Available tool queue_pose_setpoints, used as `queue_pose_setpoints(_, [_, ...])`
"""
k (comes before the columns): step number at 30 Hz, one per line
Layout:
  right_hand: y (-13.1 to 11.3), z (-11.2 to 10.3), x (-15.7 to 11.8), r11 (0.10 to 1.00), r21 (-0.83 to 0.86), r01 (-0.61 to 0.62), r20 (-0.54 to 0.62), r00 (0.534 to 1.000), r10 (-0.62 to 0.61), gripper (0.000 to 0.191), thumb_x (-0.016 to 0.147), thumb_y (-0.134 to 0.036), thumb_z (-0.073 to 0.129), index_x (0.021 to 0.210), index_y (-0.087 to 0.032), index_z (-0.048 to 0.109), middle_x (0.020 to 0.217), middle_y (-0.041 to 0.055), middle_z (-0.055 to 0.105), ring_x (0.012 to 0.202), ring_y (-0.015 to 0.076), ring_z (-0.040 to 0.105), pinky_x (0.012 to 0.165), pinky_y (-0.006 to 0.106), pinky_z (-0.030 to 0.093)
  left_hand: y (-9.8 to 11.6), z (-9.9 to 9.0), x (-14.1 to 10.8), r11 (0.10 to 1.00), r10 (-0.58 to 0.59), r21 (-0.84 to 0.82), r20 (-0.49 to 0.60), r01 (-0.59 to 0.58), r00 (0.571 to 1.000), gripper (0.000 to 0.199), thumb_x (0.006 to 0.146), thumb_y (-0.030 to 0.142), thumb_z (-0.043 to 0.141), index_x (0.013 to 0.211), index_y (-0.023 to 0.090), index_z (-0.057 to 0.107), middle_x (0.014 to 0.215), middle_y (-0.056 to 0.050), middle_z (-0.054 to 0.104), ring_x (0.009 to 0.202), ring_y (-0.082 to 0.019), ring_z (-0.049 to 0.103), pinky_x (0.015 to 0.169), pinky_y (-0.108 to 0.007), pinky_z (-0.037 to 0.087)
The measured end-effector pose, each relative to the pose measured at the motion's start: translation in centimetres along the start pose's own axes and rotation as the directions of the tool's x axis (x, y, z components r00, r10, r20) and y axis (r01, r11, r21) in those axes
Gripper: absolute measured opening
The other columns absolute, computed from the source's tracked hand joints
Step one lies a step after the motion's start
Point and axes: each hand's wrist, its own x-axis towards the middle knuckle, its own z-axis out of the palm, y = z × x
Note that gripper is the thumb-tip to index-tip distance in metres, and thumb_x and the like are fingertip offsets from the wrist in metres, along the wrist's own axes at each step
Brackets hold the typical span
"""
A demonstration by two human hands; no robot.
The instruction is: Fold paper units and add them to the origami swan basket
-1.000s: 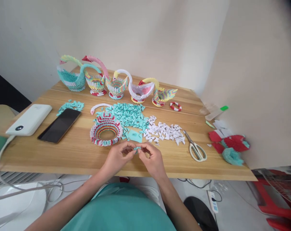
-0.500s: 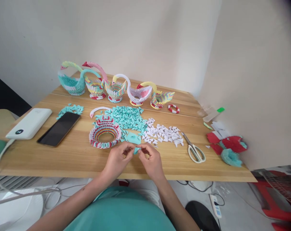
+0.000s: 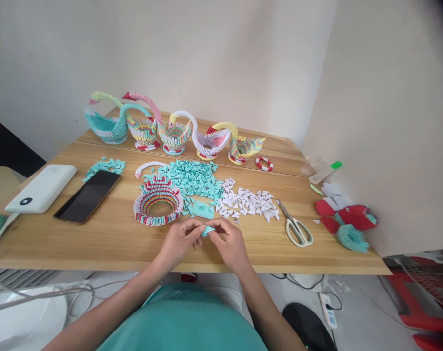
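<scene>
Between my fingertips, above the front of the table, is a small teal piece of folded paper (image 3: 207,230). My left hand (image 3: 181,241) pinches it from the left, and my right hand (image 3: 231,243) grips its other side. Just beyond my hands lies a flat stack of teal paper (image 3: 202,209). Behind that spreads a pile of folded teal paper triangles (image 3: 194,178), with white paper triangles (image 3: 249,202) to its right. A round paper basket body (image 3: 158,201) in red, white and teal stands left of my hands.
Several swan-shaped paper baskets (image 3: 174,136) line the back, beside a red and white paper ring (image 3: 264,164). Scissors (image 3: 297,229) lie to the right. A phone (image 3: 88,196) and a white power bank (image 3: 42,187) with a cable lie left. Red paper pieces (image 3: 356,218) sit by the right wall.
The teal paper between my fingers has been turned and now shows as a pointed, triangular shape. My left fingers have shifted slightly on it. The view has moved a little.
</scene>
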Motion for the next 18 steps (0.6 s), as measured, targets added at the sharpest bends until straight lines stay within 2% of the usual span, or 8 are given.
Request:
queue_pose_setpoints(3, [0.0,0.1,0.0,0.998,-0.045,0.051,-0.052,0.997,-0.053,0.014,0.084,-0.019,0.056,0.085,-0.022,0.069,0.081,0.0018,0.070,0.076,0.0172,0.062,0.072,0.027,0.049,-0.1,0.1,-0.2,0.998,0.055,0.032,-0.016,-0.055,0.998,0.026,0.080,0.040,0.068,0.087,0.015,0.068,0.064,-0.001,0.064,0.055,-0.012,0.056,0.052,-0.021,0.044])
queue_pose_setpoints(5, [0.1,0.2,0.0,0.996,-0.070,0.059,-0.084,0.994,-0.065,0.015,0.082,-0.016,0.056,0.085,-0.022,0.069,0.082,0.0020,0.070,0.076,0.0175,0.062,0.072,0.028,0.049,0.1,0.2,-0.5,0.986,0.138,0.098,-0.033,-0.134,0.990,0.025,0.080,0.032,0.070,0.100,0.018,0.069,0.081,-0.004,0.069,0.070,-0.015,0.061,0.062,-0.023,0.048])
queue_pose_setpoints(8, [0.2,0.4,0.1,0.995,-0.094,0.044,-0.113,0.992,-0.054,0.016,0.080,-0.014,0.055,0.084,-0.022,0.069,0.081,0.0017,0.069,0.075,0.0175,0.062,0.072,0.028,0.050,0.7,0.2,-0.9,0.941,0.251,0.238,-0.014,-0.240,0.968,0.024,0.079,0.020,0.069,0.103,0.022,0.071,0.101,-0.006,0.070,0.087,-0.018,0.063,0.076,-0.026,0.049])
queue_pose_setpoints(13, [0.2,0.5,-0.1,0.996,-0.084,0.034,-0.055,0.998,-0.039,0.019,0.084,-0.016,0.055,0.092,-0.022,0.070,0.087,0.0027,0.071,0.081,0.0183,0.064,0.075,0.029,0.050,1.0,0.3,-0.9,0.876,0.326,0.380,-0.013,-0.297,0.945,0.030,0.081,0.013,0.061,0.106,0.025,0.071,0.104,-0.006,0.069,0.088,-0.019,0.062,0.076,-0.026,0.048])
queue_pose_setpoints(18, [0.2,0.6,-0.2,0.998,-0.063,0.009,-0.051,0.999,-0.012,0.019,0.085,-0.019,0.058,0.097,-0.022,0.072,0.091,0.0039,0.073,0.083,0.0190,0.065,0.078,0.030,0.051,0.5,0.4,-0.7,0.756,0.393,0.559,0.029,-0.342,0.919,0.037,0.084,0.012,0.055,0.117,0.024,0.067,0.104,-0.008,0.069,0.080,-0.018,0.061,0.074,-0.027,0.046])
